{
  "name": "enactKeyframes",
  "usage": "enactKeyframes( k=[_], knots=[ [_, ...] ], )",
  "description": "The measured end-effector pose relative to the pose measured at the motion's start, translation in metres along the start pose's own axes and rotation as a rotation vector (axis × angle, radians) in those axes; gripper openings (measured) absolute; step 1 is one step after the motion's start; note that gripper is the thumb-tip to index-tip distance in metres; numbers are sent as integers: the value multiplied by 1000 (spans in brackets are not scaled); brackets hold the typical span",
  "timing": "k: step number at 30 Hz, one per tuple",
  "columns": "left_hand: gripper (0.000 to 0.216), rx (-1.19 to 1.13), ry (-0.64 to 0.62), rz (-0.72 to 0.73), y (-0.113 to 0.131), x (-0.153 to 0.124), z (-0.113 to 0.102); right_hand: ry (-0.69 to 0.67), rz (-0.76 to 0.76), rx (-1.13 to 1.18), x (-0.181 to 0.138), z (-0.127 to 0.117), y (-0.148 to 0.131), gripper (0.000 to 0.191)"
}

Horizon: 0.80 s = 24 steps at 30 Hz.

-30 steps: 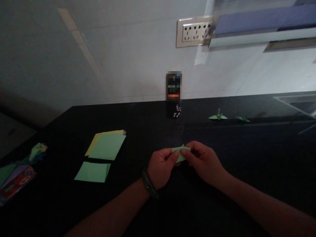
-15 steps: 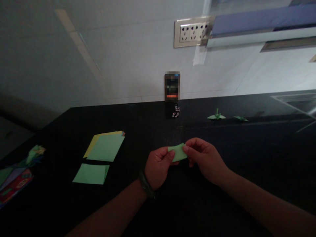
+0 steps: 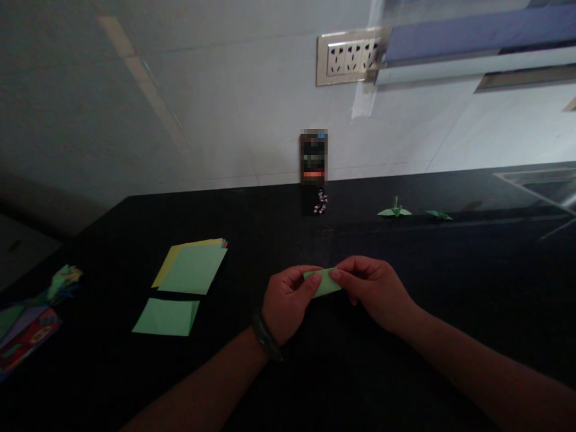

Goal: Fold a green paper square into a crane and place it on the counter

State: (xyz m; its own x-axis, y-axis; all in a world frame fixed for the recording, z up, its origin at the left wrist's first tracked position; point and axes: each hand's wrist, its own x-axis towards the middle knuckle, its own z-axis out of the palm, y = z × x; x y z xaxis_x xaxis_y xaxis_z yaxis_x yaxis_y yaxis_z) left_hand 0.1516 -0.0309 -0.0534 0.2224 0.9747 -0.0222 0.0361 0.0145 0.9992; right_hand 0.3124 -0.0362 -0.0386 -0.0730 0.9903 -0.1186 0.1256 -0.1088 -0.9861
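Note:
A small folded piece of light green paper [image 3: 323, 282] is held just above the black tabletop [image 3: 405, 270], near its middle. My left hand [image 3: 288, 300], with a dark band on its wrist, pinches the paper's left end. My right hand [image 3: 371, 291] pinches its right end with thumb and fingers closed. Both hands meet at the paper, and part of it is hidden behind my fingers.
A stack of coloured square sheets [image 3: 193, 267] with green on top lies to the left, a folded green sheet [image 3: 166, 317] in front of it. Two green paper cranes [image 3: 395, 210] [image 3: 438, 214] stand at the back right. A phone [image 3: 314, 157] leans on the wall. Colourful paper packs [image 3: 27, 324] lie far left.
The green paper has been flattened and turned between my fingers, from a pointed shape to a narrower strip. Both hands stayed in about the same place.

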Motion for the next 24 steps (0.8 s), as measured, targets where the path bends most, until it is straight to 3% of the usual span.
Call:
enactKeyframes(
  k=[13,20,24],
  knots=[
    [26,192,45,25,4,-1,-1,-16,-26,-56,-1,1,-1,18],
    [15,280,36,111,6,-1,-3,-49,-152,-177,-3,0,-2,15],
    [13,150,75,8,10,2,-5,-61,-177,-158,-3,-3,-3,25]
  ],
)
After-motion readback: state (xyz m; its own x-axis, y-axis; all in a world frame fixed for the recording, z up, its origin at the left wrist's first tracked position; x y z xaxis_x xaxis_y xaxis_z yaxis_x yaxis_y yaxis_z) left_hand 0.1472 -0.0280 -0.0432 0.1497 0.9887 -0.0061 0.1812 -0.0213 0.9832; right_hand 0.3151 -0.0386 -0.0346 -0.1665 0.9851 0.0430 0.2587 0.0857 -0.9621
